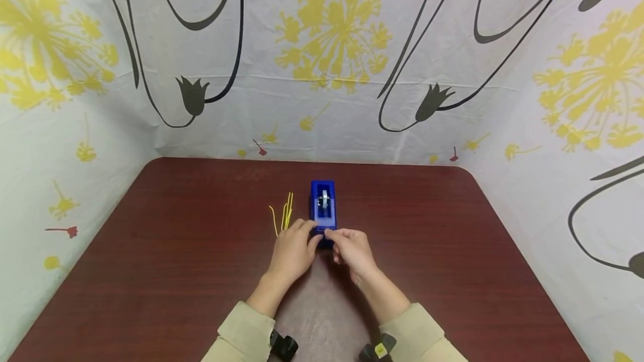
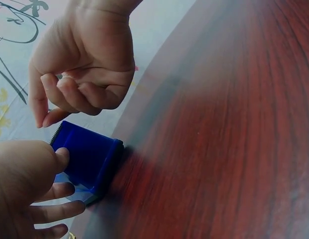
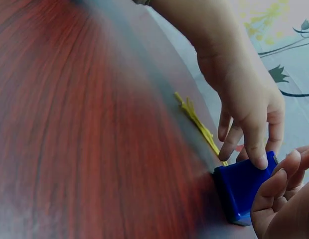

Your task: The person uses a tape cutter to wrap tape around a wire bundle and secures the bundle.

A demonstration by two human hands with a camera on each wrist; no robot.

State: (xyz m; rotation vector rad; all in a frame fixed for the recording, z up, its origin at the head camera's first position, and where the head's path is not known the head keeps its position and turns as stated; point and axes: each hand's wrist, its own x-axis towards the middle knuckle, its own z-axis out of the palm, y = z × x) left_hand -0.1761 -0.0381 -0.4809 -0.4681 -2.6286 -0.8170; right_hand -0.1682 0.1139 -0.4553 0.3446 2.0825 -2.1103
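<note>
A blue tape dispenser (image 1: 323,223) with a roll of tape (image 1: 324,200) in its well stands near the middle of the table. My left hand (image 1: 293,251) steadies it from the left, the thumb on its front face and other fingers along its side. At the serrated cutter (image 2: 57,133), thumb and forefinger of my right hand (image 1: 354,250) pinch together at the tape's end; the clear tape is too faint to make out between them. The right hand's other fingers are curled in the left wrist view.
Several thin yellow twist ties (image 1: 287,214) lie left of the dispenser, partly behind the left hand. The dark red wooden table (image 1: 201,228) has rounded far corners. Patterned white cloth (image 1: 342,116) hangs behind it and at both sides.
</note>
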